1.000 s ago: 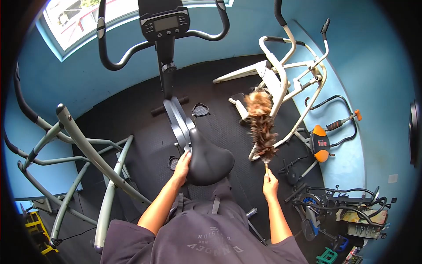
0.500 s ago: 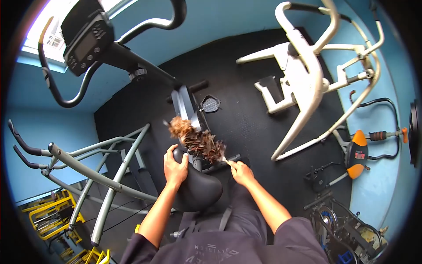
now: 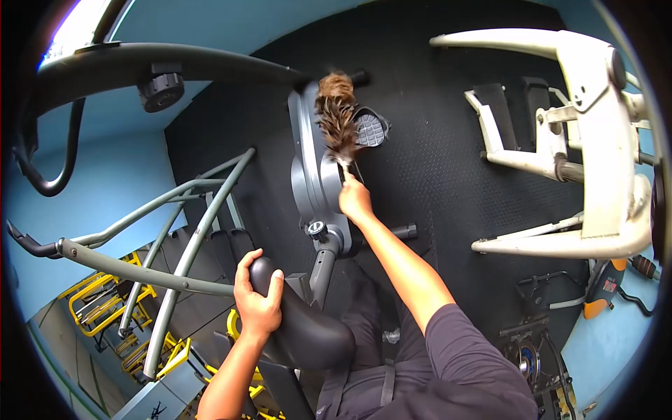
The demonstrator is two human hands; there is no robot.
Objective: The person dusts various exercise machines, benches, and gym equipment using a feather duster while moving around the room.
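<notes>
Feather duster [image 3: 337, 119]: head over the exercise bike's silver housing [image 3: 305, 175], beside the footpad pedal [image 3: 371, 129]; contact with either, can't tell. Right hand [image 3: 355, 199] has fingers closed on its handle. Left hand [image 3: 259, 308]: fingers and thumb clamped round the nose of the black saddle [image 3: 311, 339].

In the way: bike's dark post [image 3: 210, 61] crosses the upper left of the view, round knob [image 3: 162, 92] under it. Smaller knob [image 3: 316, 229] sits between housing and saddle, near the right forearm. Pedal and a foot bar [image 3: 400, 233] stick out on the housing's right.

Around: grey-green tube frame [image 3: 199, 234] left of the bike, white machine [image 3: 603, 154] well apart on the right, orange-and-black unit [image 3: 603, 287] below that. Black textured floor [image 3: 437, 189] between bike and white machine. Yellow frames [image 3: 91, 301] lower left, bars inside, too small to identify.
</notes>
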